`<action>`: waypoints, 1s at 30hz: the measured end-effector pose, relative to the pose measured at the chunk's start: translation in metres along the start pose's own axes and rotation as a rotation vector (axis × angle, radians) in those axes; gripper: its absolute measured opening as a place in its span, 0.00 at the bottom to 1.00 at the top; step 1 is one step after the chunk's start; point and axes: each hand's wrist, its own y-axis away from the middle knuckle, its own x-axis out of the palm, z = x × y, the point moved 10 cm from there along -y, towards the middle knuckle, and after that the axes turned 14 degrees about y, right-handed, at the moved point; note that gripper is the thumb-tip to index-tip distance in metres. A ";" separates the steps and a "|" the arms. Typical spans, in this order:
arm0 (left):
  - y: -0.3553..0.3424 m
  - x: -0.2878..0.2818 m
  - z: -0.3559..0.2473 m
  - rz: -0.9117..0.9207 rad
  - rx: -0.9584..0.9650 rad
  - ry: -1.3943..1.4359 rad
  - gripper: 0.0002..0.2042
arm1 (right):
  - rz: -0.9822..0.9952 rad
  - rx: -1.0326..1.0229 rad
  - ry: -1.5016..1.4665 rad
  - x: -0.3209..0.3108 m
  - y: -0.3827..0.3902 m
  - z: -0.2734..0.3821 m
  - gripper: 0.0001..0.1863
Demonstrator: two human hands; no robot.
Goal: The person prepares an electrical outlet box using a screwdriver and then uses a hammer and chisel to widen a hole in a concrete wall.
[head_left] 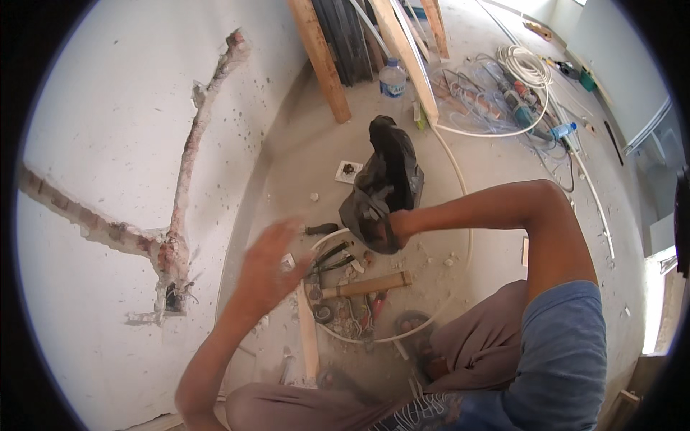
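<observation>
Head view: with right hand (400, 225) in mouth of black plastic bag (392, 161) on floor (287, 161), grip hidden, impossible to judge. With left hand (269, 262) blurred, fingers loosely spread, near white cable loop (366, 340).

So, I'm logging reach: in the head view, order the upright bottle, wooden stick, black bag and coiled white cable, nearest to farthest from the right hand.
From the right hand:
1. Black bag, touching it.
2. Wooden stick, nearer the person.
3. Upright bottle, beyond the bag.
4. Coiled white cable, far right.
</observation>
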 end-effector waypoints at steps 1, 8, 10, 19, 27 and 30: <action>-0.016 0.026 -0.024 0.102 0.118 -0.011 0.31 | -0.054 -0.090 0.035 0.004 -0.004 0.011 0.18; -0.064 0.143 -0.004 0.543 0.322 -0.399 0.31 | 0.147 -0.141 0.287 -0.045 -0.050 -0.021 0.15; -0.053 0.149 0.025 0.595 0.292 -0.498 0.26 | 0.141 0.079 0.265 -0.068 -0.042 -0.071 0.16; -0.028 0.145 0.021 0.440 0.235 -0.427 0.20 | -0.389 0.136 0.137 -0.031 -0.077 -0.090 0.43; 0.001 0.113 0.036 0.381 0.095 -0.361 0.25 | -0.028 0.163 0.058 -0.104 -0.035 -0.133 0.41; 0.003 0.080 0.032 0.305 0.001 -0.153 0.26 | -0.171 -0.161 -0.449 -0.163 0.030 -0.086 0.42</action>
